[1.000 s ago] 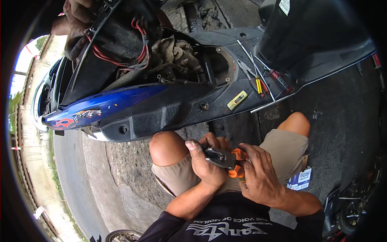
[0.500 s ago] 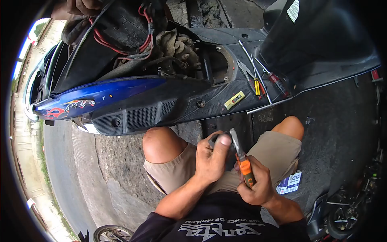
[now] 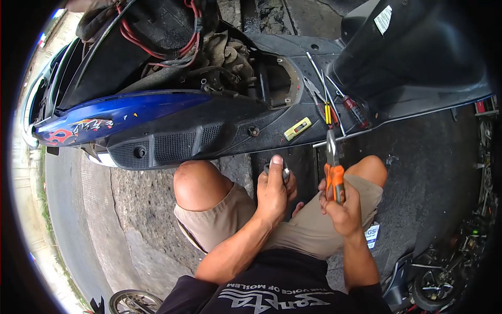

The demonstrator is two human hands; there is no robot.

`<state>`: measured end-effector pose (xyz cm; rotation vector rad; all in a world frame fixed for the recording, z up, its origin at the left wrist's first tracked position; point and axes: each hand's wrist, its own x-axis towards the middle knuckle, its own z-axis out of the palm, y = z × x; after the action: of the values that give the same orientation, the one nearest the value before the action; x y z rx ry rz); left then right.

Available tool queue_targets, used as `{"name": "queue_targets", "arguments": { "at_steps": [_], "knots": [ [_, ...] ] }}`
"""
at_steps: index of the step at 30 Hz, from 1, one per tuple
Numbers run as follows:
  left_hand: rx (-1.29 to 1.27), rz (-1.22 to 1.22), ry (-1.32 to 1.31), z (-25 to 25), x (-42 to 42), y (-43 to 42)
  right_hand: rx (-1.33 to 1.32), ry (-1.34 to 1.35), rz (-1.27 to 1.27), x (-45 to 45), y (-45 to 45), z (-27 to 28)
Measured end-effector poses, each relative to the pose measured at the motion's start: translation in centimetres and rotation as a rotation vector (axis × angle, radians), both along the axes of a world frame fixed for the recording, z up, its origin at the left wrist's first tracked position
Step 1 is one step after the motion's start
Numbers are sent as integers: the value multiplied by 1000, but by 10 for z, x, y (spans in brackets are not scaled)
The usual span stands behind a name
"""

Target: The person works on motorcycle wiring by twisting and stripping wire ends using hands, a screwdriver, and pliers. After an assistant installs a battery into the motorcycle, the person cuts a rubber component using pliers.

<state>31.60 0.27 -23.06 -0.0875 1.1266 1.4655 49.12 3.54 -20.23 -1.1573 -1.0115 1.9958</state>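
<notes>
My left hand is closed round a small dark metal piece, mostly hidden by the thumb and fingers. My right hand grips orange-handled pliers, their jaws pointing up toward the scooter's footboard edge. Beyond the jaws, on the black footboard, lie another pair of pliers, a yellow-handled screwdriver, a red-handled screwdriver, a metal rod and a yellow-green cutter.
A scooter with a blue side panel spans the upper view, its engine bay exposed beside red wires. Another person's hand is at the top left. A white-blue box and motorcycle wheels are lower down.
My hands have moved apart. My right hand has carried the orange pliers up and right, away from the piece in my left hand. The other person's hand has shifted toward the top edge.
</notes>
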Motion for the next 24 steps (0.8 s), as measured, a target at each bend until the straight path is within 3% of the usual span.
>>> {"name": "queue_targets", "arguments": {
  "at_steps": [2,4,6,8,10,11,16,24],
  "knots": [
    [80,-82,157,11,-3,-1,447,-362,267,8,5,12],
    [105,-111,162,17,-11,-3,586,-426,361,17,11,25],
    [133,-146,170,24,-18,-5,987,-696,543,24,14,40],
    [97,-282,382,31,-23,-7,1054,-770,624,30,19,60],
    [131,-359,365,35,-30,-12,1298,-1021,732,29,21,82],
    [171,-372,489,37,-30,-11,1364,-1080,761,30,22,87],
    [345,-451,763,41,-36,-9,1352,-1062,825,28,32,105],
    [548,-429,973,52,-33,-6,1321,-1052,941,27,34,121]
  ]
}}
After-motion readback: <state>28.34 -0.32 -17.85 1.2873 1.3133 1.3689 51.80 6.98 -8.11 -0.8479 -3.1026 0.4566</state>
